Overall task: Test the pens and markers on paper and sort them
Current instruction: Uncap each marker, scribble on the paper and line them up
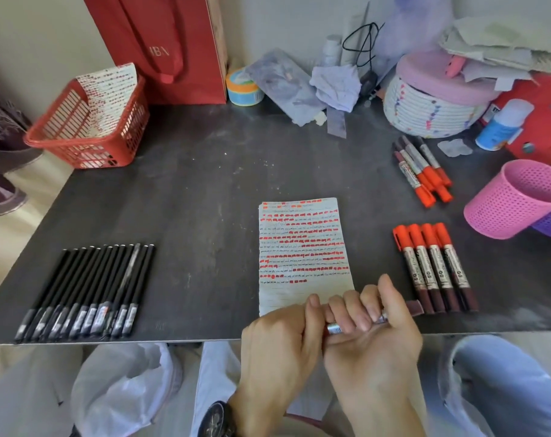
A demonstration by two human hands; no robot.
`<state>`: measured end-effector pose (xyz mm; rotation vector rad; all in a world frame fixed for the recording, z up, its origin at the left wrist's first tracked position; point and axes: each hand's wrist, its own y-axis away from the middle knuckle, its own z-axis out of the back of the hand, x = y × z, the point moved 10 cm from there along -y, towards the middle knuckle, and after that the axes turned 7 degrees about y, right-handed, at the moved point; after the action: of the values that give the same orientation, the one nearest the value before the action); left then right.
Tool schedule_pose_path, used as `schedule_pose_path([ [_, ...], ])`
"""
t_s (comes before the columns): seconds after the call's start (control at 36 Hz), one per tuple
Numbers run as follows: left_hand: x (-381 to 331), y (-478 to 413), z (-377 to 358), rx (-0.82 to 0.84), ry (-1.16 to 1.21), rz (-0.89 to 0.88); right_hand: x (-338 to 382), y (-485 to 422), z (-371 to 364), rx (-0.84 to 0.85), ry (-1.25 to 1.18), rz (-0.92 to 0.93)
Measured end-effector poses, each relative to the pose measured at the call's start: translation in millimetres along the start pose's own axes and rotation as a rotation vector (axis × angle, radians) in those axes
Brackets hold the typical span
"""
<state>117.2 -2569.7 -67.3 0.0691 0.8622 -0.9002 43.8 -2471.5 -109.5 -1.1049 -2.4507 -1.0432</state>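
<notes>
We hold one marker [334,328] in both hands at the near edge of the bench [204,190], just below the paper [302,247]. Our left hand [280,351] curls its fingers [312,305] round one end. Our right hand [372,351] wraps round the middle. Four markers [435,266] lie in a row on the right. Black pens [88,291] lie in a row on the left.

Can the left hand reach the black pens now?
Likely yes, once freed: only tabletop separates the left hand from the black pens, but it grips the marker with the right hand.
</notes>
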Motion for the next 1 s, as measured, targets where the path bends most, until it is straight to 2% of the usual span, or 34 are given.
schedule_pose_path([
  [0.11,2,1,-4,0.071,-0.035,0.003,5,-3,-2,0.011,0.021,-0.034],
  [0.22,-6,-1,-4,0.134,0.074,0.002,10,-6,-18,0.168,0.067,-0.059],
  [0.31,9,1,-13,0.283,0.338,0.231,21,-2,-40,0.366,0.125,-0.026],
  [0.36,33,3,-4,0.303,0.372,0.357,48,-7,-45,0.409,0.14,0.034],
  [0.42,62,1,20,0.235,0.366,0.447,85,-17,-44,0.4,0.138,0.121],
  [0.47,83,-2,47,0.093,0.332,0.459,105,-27,-45,0.429,0.121,0.157],
  [0.56,89,-7,61,-0.068,0.422,0.452,91,-37,-54,0.503,0.176,0.123],
  [0.61,82,-13,60,-0.101,0.478,0.41,73,-44,-55,0.49,0.242,0.096],
  [0.67,72,-20,54,-0.068,0.421,0.323,60,-51,-49,0.435,0.345,0.098],
  [0.81,62,-31,21,0.06,0.224,0.243,55,-66,-25,0.224,0.73,0.195],
  [1.0,48,-36,-8,0.166,0.058,0.065,59,-66,-29,0.15,1.042,0.396],
])
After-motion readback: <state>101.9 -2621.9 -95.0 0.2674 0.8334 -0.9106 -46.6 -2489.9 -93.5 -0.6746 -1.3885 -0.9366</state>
